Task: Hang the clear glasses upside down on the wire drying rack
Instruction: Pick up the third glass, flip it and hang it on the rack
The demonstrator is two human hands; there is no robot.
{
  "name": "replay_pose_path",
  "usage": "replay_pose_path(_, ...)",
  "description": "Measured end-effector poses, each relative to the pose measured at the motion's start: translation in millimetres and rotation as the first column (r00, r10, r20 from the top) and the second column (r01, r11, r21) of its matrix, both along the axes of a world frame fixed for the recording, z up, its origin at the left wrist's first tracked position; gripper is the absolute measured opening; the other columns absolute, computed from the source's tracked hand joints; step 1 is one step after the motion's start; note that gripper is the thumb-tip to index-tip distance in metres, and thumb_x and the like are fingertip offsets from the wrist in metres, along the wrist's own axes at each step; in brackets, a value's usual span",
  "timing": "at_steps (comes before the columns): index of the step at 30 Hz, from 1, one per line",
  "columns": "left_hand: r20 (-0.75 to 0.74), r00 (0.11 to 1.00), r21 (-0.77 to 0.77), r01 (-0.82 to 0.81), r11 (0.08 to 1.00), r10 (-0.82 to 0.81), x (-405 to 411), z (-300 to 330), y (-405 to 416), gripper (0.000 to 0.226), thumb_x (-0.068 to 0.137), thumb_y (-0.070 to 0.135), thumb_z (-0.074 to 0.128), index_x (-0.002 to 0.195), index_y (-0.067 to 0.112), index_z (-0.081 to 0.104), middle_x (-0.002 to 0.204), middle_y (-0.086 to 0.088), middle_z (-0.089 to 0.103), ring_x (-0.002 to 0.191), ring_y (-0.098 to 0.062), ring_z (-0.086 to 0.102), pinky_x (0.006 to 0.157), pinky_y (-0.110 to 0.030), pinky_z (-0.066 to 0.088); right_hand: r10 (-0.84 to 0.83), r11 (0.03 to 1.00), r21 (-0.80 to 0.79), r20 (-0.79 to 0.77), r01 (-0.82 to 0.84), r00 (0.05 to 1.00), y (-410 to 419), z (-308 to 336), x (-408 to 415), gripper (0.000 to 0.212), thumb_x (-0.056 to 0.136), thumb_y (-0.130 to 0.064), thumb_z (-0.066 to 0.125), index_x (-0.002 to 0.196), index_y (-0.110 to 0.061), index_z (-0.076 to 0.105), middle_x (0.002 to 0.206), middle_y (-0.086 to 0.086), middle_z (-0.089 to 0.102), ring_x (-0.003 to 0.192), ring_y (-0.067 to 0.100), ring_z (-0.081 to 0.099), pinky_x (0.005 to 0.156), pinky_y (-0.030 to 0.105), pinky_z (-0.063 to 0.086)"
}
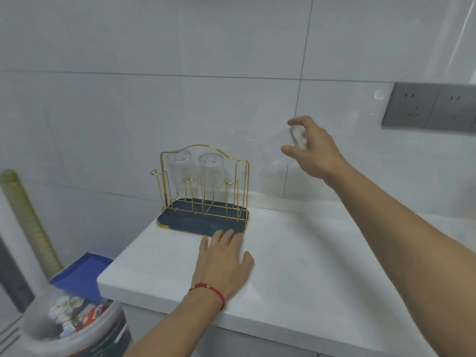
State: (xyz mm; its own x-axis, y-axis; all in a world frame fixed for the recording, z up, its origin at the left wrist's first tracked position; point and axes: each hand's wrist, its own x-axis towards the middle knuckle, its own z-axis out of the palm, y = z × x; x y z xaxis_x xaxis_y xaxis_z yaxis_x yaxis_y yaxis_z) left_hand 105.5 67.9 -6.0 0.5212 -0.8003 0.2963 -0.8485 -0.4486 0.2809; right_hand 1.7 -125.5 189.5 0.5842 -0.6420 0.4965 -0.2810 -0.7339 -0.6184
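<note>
Right hand [313, 148] clamped on a third clear glass [298, 137], raised right of the rack [203, 186]. Left hand [224, 261] flat, open, steadying the tray on the bench [309, 266]. Two glasses [194, 171] hung. Next: invert over a free prong.

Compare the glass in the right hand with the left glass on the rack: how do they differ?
The held glass is in the air, gripped by the right hand to the right of the rack; the left glass hangs on a prong. The held glass lies tilted, thick base toward the camera; the left glass stands upside down. Both are clear glass.
</note>
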Motion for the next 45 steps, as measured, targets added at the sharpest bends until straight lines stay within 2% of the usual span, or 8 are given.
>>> replay_pose_path(6,-0.037,0.999,0.023,-0.009,1.000,0.009,1,-3,-1,0.048,0.095,0.039,0.035,0.141,0.024,0.044,0.152,0.005,0.045,0.145,-0.023,0.029,0.120,-0.049,0.025,0.120,0.981,-0.125,-0.224,-0.151,0.967,-13,20,53,0.055,0.092,-0.020,0.074,0.143,-0.027,0.055,0.146,0.005,0.055,0.128,0.028,0.050,0.092,0.026,0.035)
replay_pose_path(11,-0.037,0.999,0.019,-0.013,1.000,0.014,1,-5,-2,0.047,0.094,0.038,0.033,0.137,0.022,0.047,0.145,0.002,0.051,0.138,-0.025,0.036,0.118,-0.045,0.030,0.221,0.969,-0.043,-0.295,-0.244,0.930,-25,17,86,0.066,0.091,-0.023,0.079,0.149,-0.029,0.048,0.142,0.010,0.054,0.130,0.029,0.052,0.097,0.034,0.044)
replay_pose_path(18,-0.050,0.998,0.011,-0.022,1.000,0.023,2,-8,-4,0.050,0.094,0.039,0.034,0.139,0.023,0.045,0.152,0.002,0.046,0.146,-0.024,0.029,0.122,-0.046,0.025,0.224,0.965,-0.020,-0.460,-0.262,0.859,-39,3,112,0.071,0.088,-0.025,0.083,0.150,-0.014,0.051,0.153,0.009,0.051,0.138,0.028,0.050,0.116,0.042,0.040)
replay_pose_path(23,-0.048,0.999,0.015,-0.021,1.000,0.021,2,-8,-4,0.051,0.095,0.040,0.033,0.142,0.023,0.044,0.154,0.002,0.045,0.148,-0.024,0.027,0.123,-0.046,0.023,0.298,0.950,0.050,-0.446,-0.309,0.844,-43,-18,118,0.071,0.083,-0.021,0.088,0.147,-0.019,0.057,0.153,0.004,0.053,0.137,0.030,0.052,0.116,0.048,0.041)
replay_pose_path(30,-0.028,0.999,-0.009,-0.023,1.000,0.023,2,-6,-4,0.045,0.093,0.037,0.034,0.131,0.021,0.051,0.139,0.001,0.055,0.136,-0.025,0.039,0.116,-0.045,0.032,0.333,0.937,0.052,-0.428,-0.345,0.840,-43,-30,124,0.078,0.078,-0.023,0.091,0.148,-0.024,0.056,0.155,0.000,0.054,0.142,0.027,0.049,0.107,0.035,0.039)
replay_pose_path(33,-0.034,0.999,-0.018,-0.020,1.000,0.020,3,-6,-3,0.045,0.093,0.038,0.033,0.131,0.021,0.051,0.138,0.002,0.055,0.136,-0.025,0.039,0.116,-0.044,0.033,0.310,0.945,0.038,-0.433,-0.326,0.846,-42,-31,115,0.080,0.080,-0.024,0.090,0.150,-0.021,0.052,0.152,0.005,0.055,0.140,0.028,0.052,0.115,0.044,0.043)
replay_pose_path(39,-0.039,0.999,-0.061,-0.007,0.998,0.005,2,-4,-2,0.047,0.093,0.039,0.035,0.132,0.021,0.053,0.148,0.001,0.051,0.141,-0.023,0.037,0.117,-0.043,0.033,0.179,0.974,-0.103,-0.194,-0.201,0.965,-32,-60,52,0.037,0.095,-0.008,0.067,0.131,-0.016,0.065,0.125,0.006,0.068,0.109,0.021,0.067,0.097,0.038,0.056)
replay_pose_path(45,0.030,0.998,-0.134,0.052,0.990,-0.048,0,2,4,0.043,0.093,0.035,0.046,0.132,0.020,0.059,0.147,-0.002,0.052,0.142,-0.023,0.037,0.111,-0.039,0.035,0.118,0.975,-0.138,-0.335,-0.172,0.935,-6,-132,-59,0.030,0.098,-0.004,0.061,0.123,-0.018,0.069,0.121,-0.002,0.067,0.107,0.018,0.064,0.096,0.038,0.052)
